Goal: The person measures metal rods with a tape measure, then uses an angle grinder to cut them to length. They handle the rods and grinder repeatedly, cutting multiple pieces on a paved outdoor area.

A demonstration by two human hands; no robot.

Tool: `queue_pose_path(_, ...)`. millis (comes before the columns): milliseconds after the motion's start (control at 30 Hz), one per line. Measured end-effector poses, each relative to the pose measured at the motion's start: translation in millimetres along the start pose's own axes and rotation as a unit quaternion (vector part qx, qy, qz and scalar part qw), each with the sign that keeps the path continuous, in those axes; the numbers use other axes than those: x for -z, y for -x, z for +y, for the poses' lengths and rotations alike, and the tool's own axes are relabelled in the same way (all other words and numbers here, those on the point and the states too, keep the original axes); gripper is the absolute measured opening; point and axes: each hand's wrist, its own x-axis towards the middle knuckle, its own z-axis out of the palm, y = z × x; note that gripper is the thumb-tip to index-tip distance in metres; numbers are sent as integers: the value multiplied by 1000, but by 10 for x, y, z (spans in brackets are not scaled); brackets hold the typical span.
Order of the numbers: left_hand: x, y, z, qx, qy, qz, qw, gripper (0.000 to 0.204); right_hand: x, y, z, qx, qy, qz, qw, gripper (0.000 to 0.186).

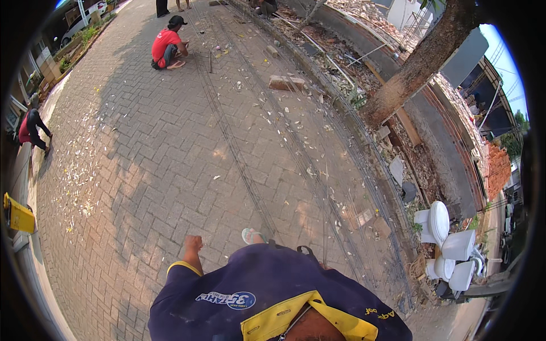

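Beside my body, my left hand [194, 244] hangs over the brick paving [170, 142]. Its fingers are curled in, and no object sticks out of the fist. My right hand is hidden behind my dark blue shirt [318, 278] with its yellow collar. A pale sandal [250, 235] shows on one foot in front of me. Long thin metal rods [242, 165] run lengthwise along the paving ahead and to my right; neither hand touches them.
A person in a red shirt [165, 46] squats ahead by the rods. Another person [33, 128] bends at the left kerb, near a yellow bin [20, 215]. To the right are a tree trunk [421, 62], rubble, and white toilets [437, 221]. A block [286, 83] lies ahead.
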Motion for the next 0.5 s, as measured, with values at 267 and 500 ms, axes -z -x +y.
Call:
queue_pose_path(267,1905,-1155,3566,-213,200,112,950,39,304,-977,-1447,22,-40,36,998,60)
queue_pose_path(500,2710,-2517,4473,-215,171,128,953,45,37,-2550,-2215,18,-69,36,997,65)
